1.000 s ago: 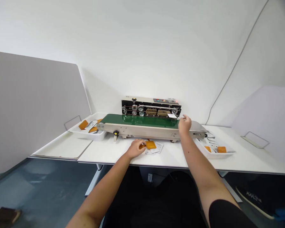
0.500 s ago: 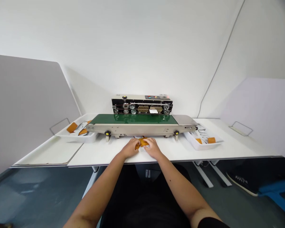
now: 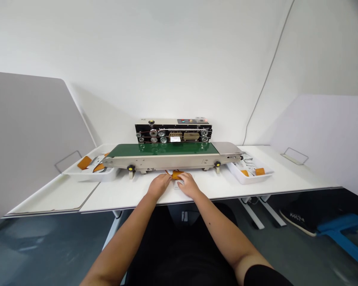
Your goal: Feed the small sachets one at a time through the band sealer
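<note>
A small flat orange piece [image 3: 176,174] lies between my hands at the table's front, its kind too small to make out. My left hand [image 3: 159,185] is closed at its left end, the fingertips pinching there. Fingers of my right hand [image 3: 188,185] curl over the orange piece from the right, thumb on its near side. Beneath it a pale printed packet [image 3: 177,185] shows in part. Just beyond my hands stands a band sealing machine [image 3: 173,162] with a green belt [image 3: 161,149]. A small white packet [image 3: 175,139] sits in its rollers.
At the left, a white tray [image 3: 89,173] holds orange pieces and printed packets. Another white tray [image 3: 250,178] with similar things stands at the right, partly under the machine's end. Grey-white partitions [image 3: 32,127] flank the white table [image 3: 113,194]. A cable [image 3: 267,75] runs along the wall.
The white packet in the sealing machine has moved left along the rollers. My fingers have shifted on the orange piece, which now looks flatter and more exposed. The view has turned slightly right.
</note>
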The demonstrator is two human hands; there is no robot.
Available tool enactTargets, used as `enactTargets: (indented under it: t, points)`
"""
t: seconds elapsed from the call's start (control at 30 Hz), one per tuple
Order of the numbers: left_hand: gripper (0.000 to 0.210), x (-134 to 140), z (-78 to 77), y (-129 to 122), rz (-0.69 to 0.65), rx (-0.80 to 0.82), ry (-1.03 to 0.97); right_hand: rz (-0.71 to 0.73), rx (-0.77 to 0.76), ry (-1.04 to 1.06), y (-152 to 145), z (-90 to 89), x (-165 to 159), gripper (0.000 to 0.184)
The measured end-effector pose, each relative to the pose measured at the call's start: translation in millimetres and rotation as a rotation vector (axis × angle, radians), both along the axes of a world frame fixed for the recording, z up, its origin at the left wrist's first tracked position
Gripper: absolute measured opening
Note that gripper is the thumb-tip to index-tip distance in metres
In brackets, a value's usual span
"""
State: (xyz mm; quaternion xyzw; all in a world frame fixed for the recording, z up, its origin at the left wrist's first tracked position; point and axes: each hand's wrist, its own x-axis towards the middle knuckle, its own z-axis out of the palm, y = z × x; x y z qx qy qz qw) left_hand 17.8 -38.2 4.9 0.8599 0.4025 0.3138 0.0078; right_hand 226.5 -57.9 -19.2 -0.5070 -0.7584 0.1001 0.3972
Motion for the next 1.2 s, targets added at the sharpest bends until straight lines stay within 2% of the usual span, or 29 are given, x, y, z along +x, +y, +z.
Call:
enactTargets:
  t: [0.17, 0.27, 0.33, 0.4, 0.47, 0.5, 0.6, 0.73, 0.87, 0.93, 1.1, 1.2]
  points:
    - [0.025, -7, 8.3, 0, -0.071, 0.064, -0.170, 0.003, 0.046, -0.081, -3, 3.5, -2, 0.041]
    - [0.026, -12, 10.3, -1, 0.009, 0.045, -0.346, 0.046, 0.084, -0.123, -7, 9.0, -4, 0.048]
    - [0.027, -16, 10.4, -1, 0.079, -0.021, -0.513, 0.097, 0.106, -0.131, -9, 13.2, -5, 0.048]
    - [0.030, -18, 10.7, 0, 0.093, -0.141, -0.681, 0.187, 0.113, -0.131, -11, 17.0, -4, 0.034]
    - [0.033, -18, 11.8, 1, 0.037, -0.272, -0.782, 0.256, 0.086, -0.100, -12, 19.8, -3, 0.017]
    - [0.035, -17, 12.6, 1, -0.006, -0.322, -0.801, 0.259, 0.062, -0.060, -13, 20.6, -1, 0.018]
    - [0.041, -14, 16.0, -2, -0.132, -0.411, -0.776, 0.188, -0.063, 0.122, -13, 20.4, 3, 0.023]
    - [0.044, -15, 21.4, -8, -0.230, -0.462, -0.656, 0.154, -0.245, 0.334, -9, 14.2, 6, 0.020]
    - [0.040, -17, 22.4, -5, -0.298, -0.434, -0.558, 0.160, -0.309, 0.400, -4, 9.1, 5, 0.017]
    - [0.038, -15, 19.7, -1, -0.273, -0.438, -0.541, 0.149, -0.325, 0.374, -4, 9.6, 6, 0.018]
    - [0.047, -5, 8.6, 5, -0.107, -0.496, -0.629, 0.145, -0.312, 0.379, -11, 11.3, 12, 0.030]
    - [0.051, -2, 2.8, 6, -0.101, -0.547, -0.690, 0.148, -0.295, 0.430, -11, 7.2, 14, 0.029]
